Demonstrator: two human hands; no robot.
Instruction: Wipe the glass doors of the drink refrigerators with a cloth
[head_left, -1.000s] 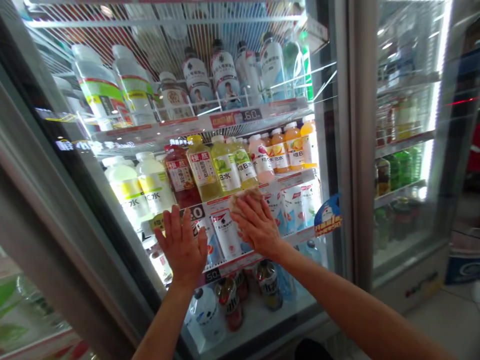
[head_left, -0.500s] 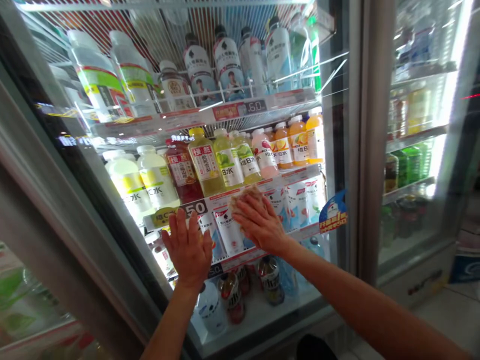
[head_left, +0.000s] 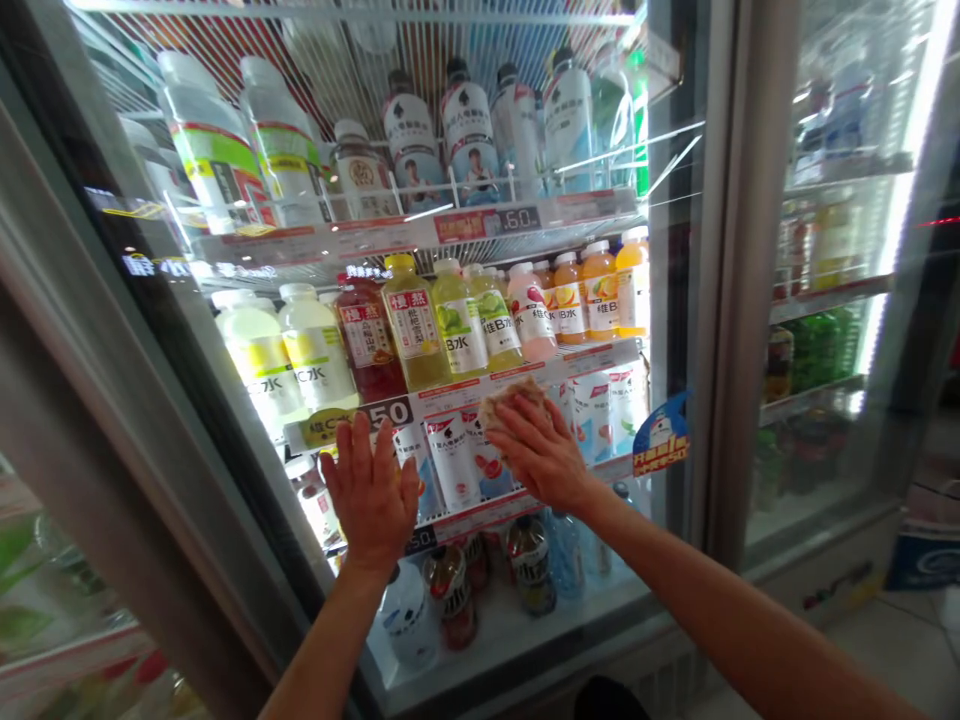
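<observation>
A glass fridge door (head_left: 592,555) fills the middle of my view, with drink bottles on lit shelves behind it. My right hand (head_left: 544,450) presses a light brown cloth (head_left: 514,400) against the glass, its fingers laid over the cloth, in front of the shelf edge below the juice bottles. To the left, my left hand (head_left: 373,490) is open with the fingers spread, its palm turned to the glass and nothing in it. It lies just below a dark price tag (head_left: 390,413). Whether the whole left palm touches the glass I cannot tell.
Metal door frames (head_left: 757,270) run up both sides of the glass. A blue sticker (head_left: 661,435) sits at the door's lower right. Another fridge with lit shelves (head_left: 825,400) stands to the right, above a tiled floor (head_left: 870,640). Lights reflect in the glass.
My right hand has moved slightly right with the cloth across the glass. My left hand stays in nearly the same place. The view has shifted a little.
</observation>
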